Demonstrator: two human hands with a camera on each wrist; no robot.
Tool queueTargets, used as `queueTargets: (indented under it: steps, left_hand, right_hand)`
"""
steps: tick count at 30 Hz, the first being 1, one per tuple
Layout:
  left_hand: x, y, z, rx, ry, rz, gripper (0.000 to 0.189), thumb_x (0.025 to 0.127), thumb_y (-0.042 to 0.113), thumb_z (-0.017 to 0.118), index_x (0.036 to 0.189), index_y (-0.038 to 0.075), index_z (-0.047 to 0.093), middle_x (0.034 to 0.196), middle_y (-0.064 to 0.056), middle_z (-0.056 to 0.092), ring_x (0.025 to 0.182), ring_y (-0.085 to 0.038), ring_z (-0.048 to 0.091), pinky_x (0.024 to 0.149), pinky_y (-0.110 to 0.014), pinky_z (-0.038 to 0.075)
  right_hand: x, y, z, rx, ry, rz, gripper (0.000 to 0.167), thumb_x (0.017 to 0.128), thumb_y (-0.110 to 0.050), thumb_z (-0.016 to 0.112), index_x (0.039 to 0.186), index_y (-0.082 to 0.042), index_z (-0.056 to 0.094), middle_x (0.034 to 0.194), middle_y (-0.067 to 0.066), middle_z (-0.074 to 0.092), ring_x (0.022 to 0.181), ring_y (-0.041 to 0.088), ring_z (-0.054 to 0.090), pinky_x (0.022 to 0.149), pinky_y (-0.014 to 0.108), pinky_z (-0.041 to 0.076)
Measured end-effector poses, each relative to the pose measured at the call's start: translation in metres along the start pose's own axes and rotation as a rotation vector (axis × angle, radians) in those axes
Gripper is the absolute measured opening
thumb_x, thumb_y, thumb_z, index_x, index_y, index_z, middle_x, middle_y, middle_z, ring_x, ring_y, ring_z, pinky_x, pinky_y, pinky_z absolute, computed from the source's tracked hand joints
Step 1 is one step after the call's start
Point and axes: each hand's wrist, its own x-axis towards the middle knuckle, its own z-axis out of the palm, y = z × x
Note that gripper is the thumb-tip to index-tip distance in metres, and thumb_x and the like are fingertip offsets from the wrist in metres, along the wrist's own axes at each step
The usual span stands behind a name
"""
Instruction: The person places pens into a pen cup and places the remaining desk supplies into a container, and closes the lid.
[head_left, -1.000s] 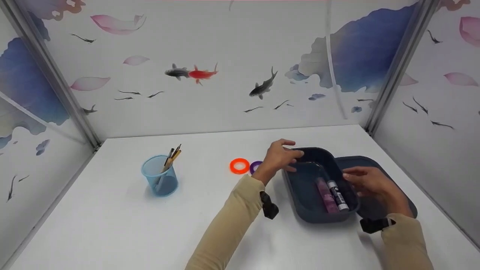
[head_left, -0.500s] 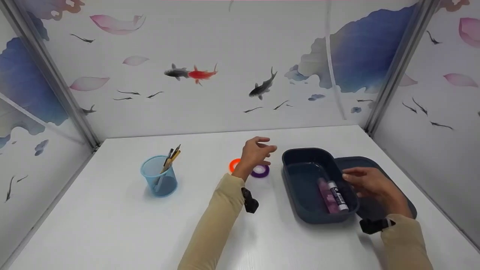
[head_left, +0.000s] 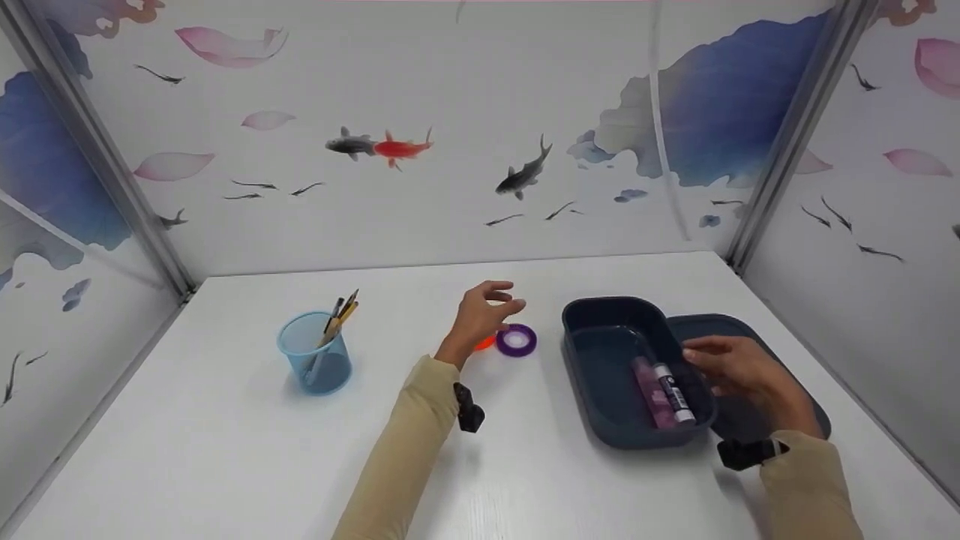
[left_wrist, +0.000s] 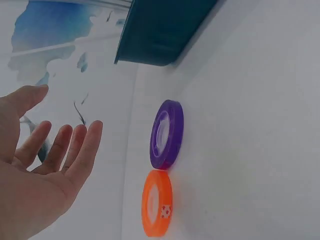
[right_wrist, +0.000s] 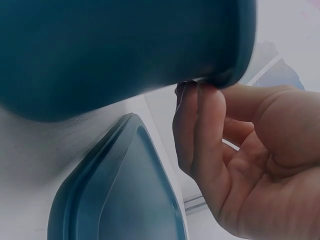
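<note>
My left hand (head_left: pixel 480 315) hovers over two small tape rolls, holding nothing, its fingers loosely bent and apart. The purple tape roll (head_left: pixel 516 340) lies flat on the table; the orange tape roll (left_wrist: pixel 157 203), right beside it, is mostly hidden by the hand in the head view. My right hand (head_left: pixel 739 367) holds the right rim of a dark blue box (head_left: pixel 611 375), fingertips curled up against the rim's edge in the right wrist view. Inside the box lie a glue stick (head_left: pixel 675 394) with a white cap and a pinkish-purple translucent tube (head_left: pixel 652 394).
A matching dark blue lid (head_left: pixel 720 324) lies right of the box, partly under my right hand. On the left stands a light blue mesh pen cup (head_left: pixel 315 352) with several pencils (head_left: pixel 341 319). Printed panels (head_left: pixel 420 210) enclose the white table (head_left: pixel 225 450) at the back and sides.
My left hand has moved left from the box's far left rim to above the tape rolls, uncovering the purple one and covering much of the orange one. My right hand stays at the rim.
</note>
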Motion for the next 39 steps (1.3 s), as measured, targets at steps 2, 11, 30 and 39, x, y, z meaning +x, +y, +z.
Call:
queueTargets:
  steps: [2,11,30,39]
  left_hand:
    - [0.001,-0.006,-0.004,0.030,0.016,0.015,0.048,0.093,0.020,0.072,0.137,0.007,0.058,0.131,-0.019,0.061,0.113,-0.035,0.068,0.092,-0.040,0.062]
    - [0.001,-0.033,-0.022,0.086,0.157,0.003,0.048,0.092,0.022,0.072,0.136,0.006,0.058,0.129,-0.021,0.063,0.107,-0.031,0.069,0.083,-0.033,0.062]
    - [0.002,-0.060,-0.045,0.156,0.206,-0.088,0.059,0.090,0.021,0.075,0.142,0.007,0.052,0.140,-0.017,0.057,0.122,-0.030,0.056,0.090,-0.036,0.062]
    - [0.004,-0.067,-0.052,0.207,0.104,-0.094,0.070,0.088,0.017,0.078,0.149,0.009,0.045,0.149,-0.015,0.050,0.130,-0.031,0.052,0.091,-0.037,0.061]
  right_hand:
    - [-0.001,0.000,0.000,-0.007,0.004,0.007,0.074,0.097,-0.048,0.062,0.150,-0.001,0.042,0.138,0.019,0.059,0.109,0.017,0.065,0.082,0.031,0.058]
    - [-0.002,0.000,0.000,0.010,0.009,0.013,0.073,0.097,-0.046,0.063,0.150,-0.001,0.042,0.132,0.012,0.064,0.107,0.016,0.066,0.082,0.031,0.057]
    - [-0.002,0.001,0.000,0.010,0.006,0.011,0.075,0.096,-0.048,0.062,0.151,-0.002,0.041,0.140,0.019,0.058,0.112,0.019,0.065,0.084,0.031,0.057]
    - [-0.001,0.000,0.001,0.022,0.012,0.016,0.073,0.096,-0.047,0.063,0.150,-0.003,0.042,0.132,0.014,0.063,0.104,0.015,0.067,0.082,0.031,0.057]
